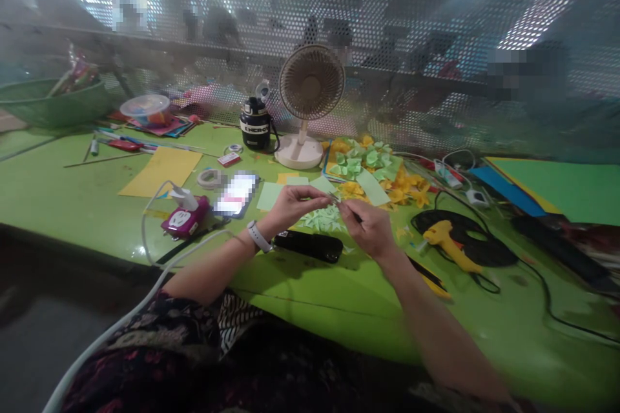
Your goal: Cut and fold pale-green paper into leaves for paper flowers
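Note:
My left hand (pixel 301 202), with a pale watch on its wrist, is pinched at the fingertips on something too small to make out. Facing it, my right hand (pixel 371 227) is curled closed, its thumb and forefinger meeting near the left fingertips. A thin tip shows between the two hands, but its kind is unclear. Below them lies a heap of pale green paper pieces (pixel 320 219). Nearer to me is a long black case-like object (pixel 310 246). Behind the hands, folded green paper shapes (pixel 371 158) and yellow paper flowers (pixel 411 188) are piled up.
A white fan (pixel 312 84) and a black bottle (pixel 255 126) stand at the back. Rightward lies a yellow glue gun (pixel 451 246) with a cord. To the left are a phone (pixel 237 193), tape roll (pixel 210 178), purple power adapter (pixel 185 218) and yellow sheet (pixel 162 171).

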`<action>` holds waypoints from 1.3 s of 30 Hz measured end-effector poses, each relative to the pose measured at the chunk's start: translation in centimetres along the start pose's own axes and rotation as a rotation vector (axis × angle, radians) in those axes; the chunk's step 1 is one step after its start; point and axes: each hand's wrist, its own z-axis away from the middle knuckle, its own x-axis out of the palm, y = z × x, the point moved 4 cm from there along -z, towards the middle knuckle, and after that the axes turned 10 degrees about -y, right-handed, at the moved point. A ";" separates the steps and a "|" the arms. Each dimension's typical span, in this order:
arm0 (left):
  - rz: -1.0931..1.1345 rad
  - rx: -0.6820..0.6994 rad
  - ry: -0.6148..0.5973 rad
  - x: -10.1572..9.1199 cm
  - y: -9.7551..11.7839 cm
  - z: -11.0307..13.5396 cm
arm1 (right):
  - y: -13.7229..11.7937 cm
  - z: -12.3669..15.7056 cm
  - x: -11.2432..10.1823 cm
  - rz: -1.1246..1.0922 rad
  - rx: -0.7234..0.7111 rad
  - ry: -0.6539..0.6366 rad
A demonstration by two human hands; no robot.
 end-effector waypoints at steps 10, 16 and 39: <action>0.002 -0.006 -0.001 0.3 0.4 0.2 | 0.3 0.1 0.4 -0.034 -0.034 -0.039; 0.017 -0.008 0.009 0.1 -0.2 0.1 | 0.4 0.1 0.6 -0.065 -0.021 -0.061; 0.132 0.014 0.127 -0.2 -1.0 -0.2 | 0.8 -0.1 0.8 -0.007 -0.136 0.104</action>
